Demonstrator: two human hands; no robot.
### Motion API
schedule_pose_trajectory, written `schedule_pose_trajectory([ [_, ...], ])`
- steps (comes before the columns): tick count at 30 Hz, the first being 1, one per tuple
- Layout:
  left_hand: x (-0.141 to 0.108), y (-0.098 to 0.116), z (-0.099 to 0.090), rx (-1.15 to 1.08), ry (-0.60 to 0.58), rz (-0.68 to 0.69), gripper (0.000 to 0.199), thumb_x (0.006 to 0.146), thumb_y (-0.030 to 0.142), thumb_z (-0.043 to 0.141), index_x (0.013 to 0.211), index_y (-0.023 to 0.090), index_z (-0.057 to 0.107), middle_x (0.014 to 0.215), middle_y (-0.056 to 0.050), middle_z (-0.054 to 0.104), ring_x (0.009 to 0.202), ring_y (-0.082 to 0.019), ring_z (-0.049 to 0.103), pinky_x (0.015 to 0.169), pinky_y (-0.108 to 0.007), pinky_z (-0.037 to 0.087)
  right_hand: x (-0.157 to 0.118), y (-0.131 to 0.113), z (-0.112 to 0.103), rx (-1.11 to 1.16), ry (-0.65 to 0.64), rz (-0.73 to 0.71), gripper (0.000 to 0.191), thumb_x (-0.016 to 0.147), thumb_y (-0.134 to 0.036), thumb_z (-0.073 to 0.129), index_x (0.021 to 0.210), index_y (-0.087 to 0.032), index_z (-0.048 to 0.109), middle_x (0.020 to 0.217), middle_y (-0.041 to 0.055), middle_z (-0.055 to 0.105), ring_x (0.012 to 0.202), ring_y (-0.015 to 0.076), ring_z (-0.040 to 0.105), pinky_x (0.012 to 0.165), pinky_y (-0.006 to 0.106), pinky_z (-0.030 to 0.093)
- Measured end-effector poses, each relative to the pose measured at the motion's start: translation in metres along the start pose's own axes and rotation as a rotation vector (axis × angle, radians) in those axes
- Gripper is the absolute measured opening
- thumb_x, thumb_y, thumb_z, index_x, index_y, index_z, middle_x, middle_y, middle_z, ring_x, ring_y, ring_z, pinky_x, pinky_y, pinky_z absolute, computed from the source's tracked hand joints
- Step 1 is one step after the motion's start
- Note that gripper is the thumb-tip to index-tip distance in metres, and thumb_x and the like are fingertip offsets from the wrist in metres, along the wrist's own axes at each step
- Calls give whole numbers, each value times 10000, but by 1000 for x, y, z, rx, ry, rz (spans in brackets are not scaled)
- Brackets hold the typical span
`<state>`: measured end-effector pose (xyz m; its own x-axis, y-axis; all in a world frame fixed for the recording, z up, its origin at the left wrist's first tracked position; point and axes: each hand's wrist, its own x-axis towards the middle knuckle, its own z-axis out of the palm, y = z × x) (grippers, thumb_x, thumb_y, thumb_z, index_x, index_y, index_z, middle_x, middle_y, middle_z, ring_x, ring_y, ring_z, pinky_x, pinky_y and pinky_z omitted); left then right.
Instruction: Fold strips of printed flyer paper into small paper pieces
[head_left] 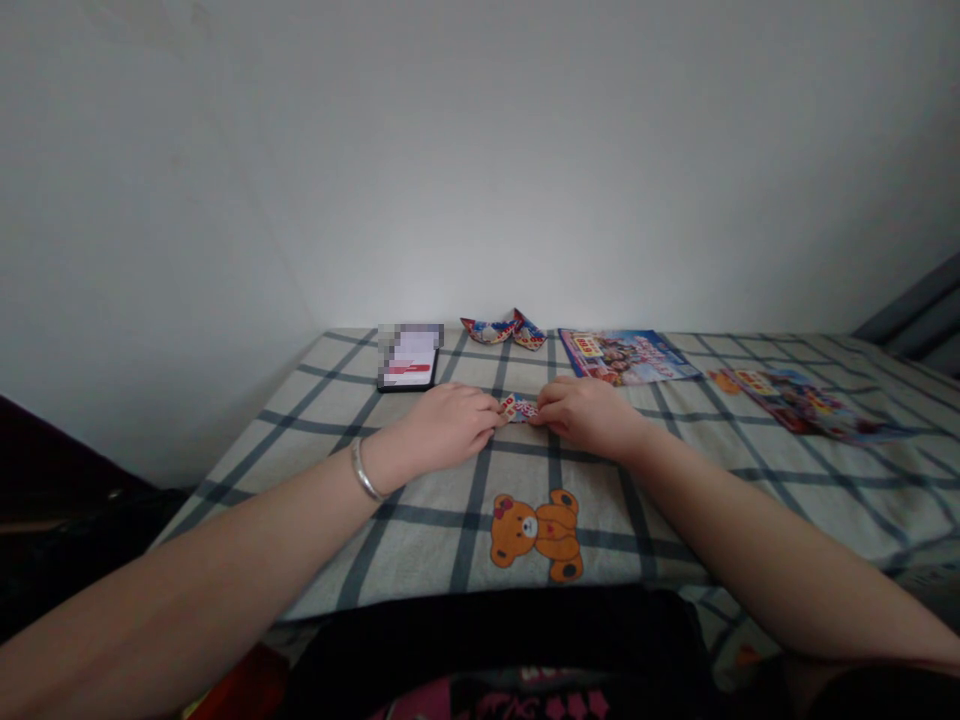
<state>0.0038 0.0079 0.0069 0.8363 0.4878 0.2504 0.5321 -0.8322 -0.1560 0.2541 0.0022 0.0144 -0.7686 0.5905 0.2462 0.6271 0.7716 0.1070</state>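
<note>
A small folded piece of printed paper (518,408) lies low over the cloth between my two hands. My left hand (454,425), with a silver bangle (364,470) at its wrist, pinches the paper's left end. On the other side, my right hand (589,415) has its fingers closed on the right end. Both sets of fingertips cover parts of the paper, so its full shape is hidden. Behind the hands, against the wall, sit folded paper boats (491,330) in similar bright print.
A phone (411,358) with a lit screen is left of the boats. Two printed leaflets (626,356) lie to the right, the farther-right leaflet (814,402) nearer me. A checked cloth (420,540) with a bear print covers the table, which meets a white wall (525,160).
</note>
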Motion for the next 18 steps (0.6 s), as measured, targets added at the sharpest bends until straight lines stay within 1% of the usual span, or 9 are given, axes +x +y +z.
schedule_pose_trajectory([
  [5, -1, -2, -1, -29, -7, -2, 239, 928, 223, 527, 1083, 212, 708, 1125, -37, 706, 1020, -208, 647, 922, -377, 497, -6, 5, -3, 26, -23, -65, 262, 888, -104, 541, 960, -220, 765, 944, 41, 726, 809, 161, 639, 692, 282, 438],
  [10, -2, -3, 0, -43, -10, -6, 252, 934, 238, 523, 1096, 196, 711, 1110, -54, 711, 1013, -213, 653, 916, -379, 504, -6, 4, -1, 61, -35, 6, 255, 861, -87, 547, 901, -221, 759, 947, 30, 725, 810, 151, 650, 663, 256, 424],
  [18, -1, -3, -1, -59, -12, -9, 252, 920, 217, 523, 1089, 202, 709, 1138, -49, 704, 1027, -205, 651, 926, -374, 502, -6, 0, -5, 3, -101, 48, 214, 869, -98, 507, 873, -187, 702, 947, 27, 716, 818, 148, 639, 654, 249, 393],
])
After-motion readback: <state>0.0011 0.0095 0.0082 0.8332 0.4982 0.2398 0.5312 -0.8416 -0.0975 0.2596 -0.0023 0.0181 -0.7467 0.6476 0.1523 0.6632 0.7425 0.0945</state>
